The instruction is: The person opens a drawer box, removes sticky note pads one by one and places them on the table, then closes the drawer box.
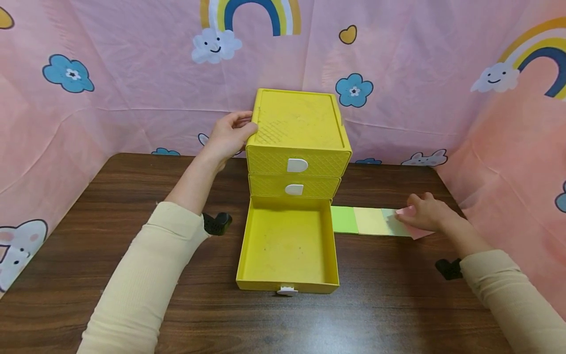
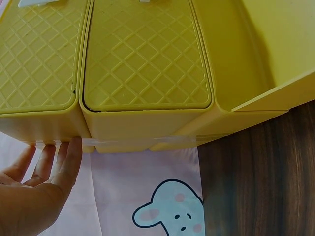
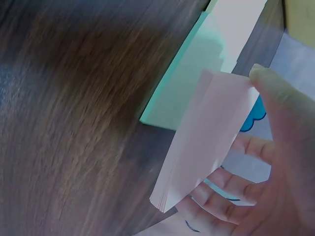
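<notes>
A yellow drawer unit (image 1: 300, 118) stands at the back of the table, its bottom drawer (image 1: 287, 241) pulled out with nothing in it. My left hand (image 1: 232, 132) rests against the unit's upper left side; in the left wrist view the fingertips (image 2: 74, 147) touch the yellow wall. My right hand (image 1: 426, 212) pinches a pink sticky note pad (image 3: 206, 137) between thumb and fingers, tilted up from the table. Beside it lie a mint pad (image 3: 187, 83), a pale yellow pad (image 1: 369, 221) and a green pad (image 1: 344, 219) in a row.
The two upper drawers, middle one (image 1: 269, 186) included, are closed and have white tabs. A dark wooden table (image 1: 380, 305) carries everything. Pink printed cloth (image 1: 146, 73) hangs behind and at both sides. Clear tape (image 2: 172, 140) runs along the unit's side.
</notes>
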Demonstrator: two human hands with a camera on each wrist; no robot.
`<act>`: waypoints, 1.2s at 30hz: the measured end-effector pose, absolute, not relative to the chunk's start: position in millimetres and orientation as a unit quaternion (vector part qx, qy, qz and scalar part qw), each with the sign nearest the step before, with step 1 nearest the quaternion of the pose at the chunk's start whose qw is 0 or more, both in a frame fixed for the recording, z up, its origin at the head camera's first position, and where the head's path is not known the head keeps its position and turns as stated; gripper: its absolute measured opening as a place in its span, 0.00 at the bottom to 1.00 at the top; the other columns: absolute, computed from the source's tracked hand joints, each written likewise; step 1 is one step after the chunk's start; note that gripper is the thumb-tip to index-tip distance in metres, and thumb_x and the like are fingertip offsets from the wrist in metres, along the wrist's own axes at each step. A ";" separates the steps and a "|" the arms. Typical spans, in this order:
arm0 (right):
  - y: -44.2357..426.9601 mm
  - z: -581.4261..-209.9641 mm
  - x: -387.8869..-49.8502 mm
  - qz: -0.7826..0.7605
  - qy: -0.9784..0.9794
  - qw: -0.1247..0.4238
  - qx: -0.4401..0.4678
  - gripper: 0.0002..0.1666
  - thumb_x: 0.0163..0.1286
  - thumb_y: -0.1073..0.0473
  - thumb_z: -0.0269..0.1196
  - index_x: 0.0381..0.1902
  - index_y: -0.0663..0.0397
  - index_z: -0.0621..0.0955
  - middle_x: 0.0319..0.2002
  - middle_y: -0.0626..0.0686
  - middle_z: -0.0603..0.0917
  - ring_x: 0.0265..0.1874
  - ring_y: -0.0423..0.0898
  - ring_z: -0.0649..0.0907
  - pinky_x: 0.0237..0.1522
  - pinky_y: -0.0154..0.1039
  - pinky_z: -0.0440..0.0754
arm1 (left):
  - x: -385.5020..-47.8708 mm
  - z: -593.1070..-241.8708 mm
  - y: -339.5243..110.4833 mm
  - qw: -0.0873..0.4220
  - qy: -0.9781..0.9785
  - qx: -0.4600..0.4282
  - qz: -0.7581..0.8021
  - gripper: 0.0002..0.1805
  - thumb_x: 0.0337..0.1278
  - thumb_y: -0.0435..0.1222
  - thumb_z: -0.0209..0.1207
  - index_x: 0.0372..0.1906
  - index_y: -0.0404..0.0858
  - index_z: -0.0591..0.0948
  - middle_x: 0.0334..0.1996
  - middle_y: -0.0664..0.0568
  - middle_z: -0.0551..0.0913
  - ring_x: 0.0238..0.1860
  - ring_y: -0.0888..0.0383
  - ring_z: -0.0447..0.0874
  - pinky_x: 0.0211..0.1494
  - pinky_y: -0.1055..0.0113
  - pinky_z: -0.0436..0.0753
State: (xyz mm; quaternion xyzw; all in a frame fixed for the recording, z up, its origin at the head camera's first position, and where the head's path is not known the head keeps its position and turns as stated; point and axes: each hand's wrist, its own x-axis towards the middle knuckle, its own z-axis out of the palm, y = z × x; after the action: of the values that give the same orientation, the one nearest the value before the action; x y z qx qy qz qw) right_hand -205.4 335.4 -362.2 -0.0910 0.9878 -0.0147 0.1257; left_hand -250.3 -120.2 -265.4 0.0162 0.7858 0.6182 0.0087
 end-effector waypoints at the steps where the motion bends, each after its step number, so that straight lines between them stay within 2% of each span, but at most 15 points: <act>1: 336.8 -362.8 -205.8 -0.014 0.988 0.128 -0.087 0.42 0.61 0.31 0.52 0.51 0.66 0.69 0.48 0.77 0.66 0.41 0.71 0.74 0.40 0.62 0.73 | -250.4 -265.5 -120.1 0.009 0.785 0.016 0.619 0.27 0.59 0.41 0.52 0.65 0.46 0.67 0.60 0.50 0.69 0.51 0.58 0.72 0.42 0.71 0.77; 14: 355.1 -367.3 -209.8 -0.026 0.990 0.123 -0.063 0.43 0.63 0.32 0.49 0.50 0.70 0.66 0.50 0.82 0.63 0.45 0.76 0.70 0.41 0.64 0.71 | -250.3 -265.7 -119.9 0.005 0.784 0.016 0.621 0.27 0.58 0.41 0.52 0.64 0.45 0.68 0.60 0.50 0.69 0.49 0.59 0.72 0.40 0.72 0.76; 21: 358.0 -370.2 -208.8 -0.028 0.989 0.134 -0.052 0.45 0.64 0.33 0.49 0.54 0.73 0.63 0.53 0.83 0.59 0.47 0.78 0.68 0.42 0.65 0.70 | -250.5 -265.9 -119.9 0.005 0.783 0.016 0.622 0.27 0.58 0.41 0.52 0.64 0.45 0.68 0.59 0.50 0.69 0.48 0.59 0.72 0.39 0.72 0.75; 36: 367.3 -376.8 -211.8 -0.038 0.987 0.153 -0.010 0.48 0.63 0.33 0.48 0.55 0.77 0.59 0.49 0.85 0.58 0.45 0.79 0.68 0.42 0.67 0.70 | -250.2 -266.1 -120.1 0.004 0.788 0.014 0.616 0.27 0.59 0.41 0.52 0.64 0.46 0.68 0.60 0.50 0.69 0.49 0.58 0.73 0.40 0.72 0.76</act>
State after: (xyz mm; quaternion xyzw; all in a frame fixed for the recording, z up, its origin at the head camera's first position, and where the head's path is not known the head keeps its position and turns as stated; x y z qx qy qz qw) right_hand -211.8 367.3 -376.8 -0.0104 0.9875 -0.0376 0.1530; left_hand -250.2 -120.1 -266.1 0.0144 0.7880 0.6155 0.0043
